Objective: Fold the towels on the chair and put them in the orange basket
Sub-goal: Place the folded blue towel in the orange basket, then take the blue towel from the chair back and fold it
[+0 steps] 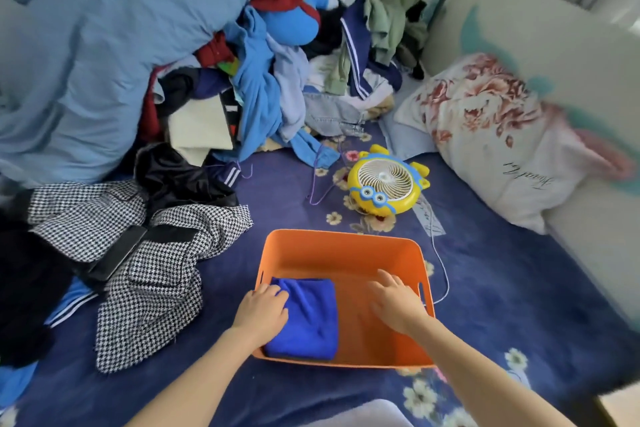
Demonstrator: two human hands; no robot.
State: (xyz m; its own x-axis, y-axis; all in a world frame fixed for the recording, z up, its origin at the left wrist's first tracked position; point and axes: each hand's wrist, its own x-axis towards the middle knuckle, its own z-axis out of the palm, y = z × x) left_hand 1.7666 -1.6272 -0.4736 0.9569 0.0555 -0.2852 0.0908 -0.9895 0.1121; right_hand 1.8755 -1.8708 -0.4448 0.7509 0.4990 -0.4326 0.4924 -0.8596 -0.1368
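The blue towel (pixel 308 315) lies folded in the left half of the orange basket (pixel 343 246), which sits on the bed (pixel 502 288) near me. My left hand (pixel 263 308) rests on the towel's left edge with the fingers bent over its far corner. Whether they pinch the fold or only press on it I cannot tell from this angle. My right hand (pixel 394 305) is released, fingers spread and holding nothing, over the bare right half of the basket.

The main risk, as I judge it, is my left hand. If I pull it away with cloth caught under the fingertips, the top layer could drag and the fold come open. The mattress is soft too, so leaning on the basket's near rim could tilt it and slide the towel. A white cord (pixel 441 263) from the yellow fan (pixel 384 184) runs just beside the basket's right wall, where my right wrist could snag it. The chair is not in view.
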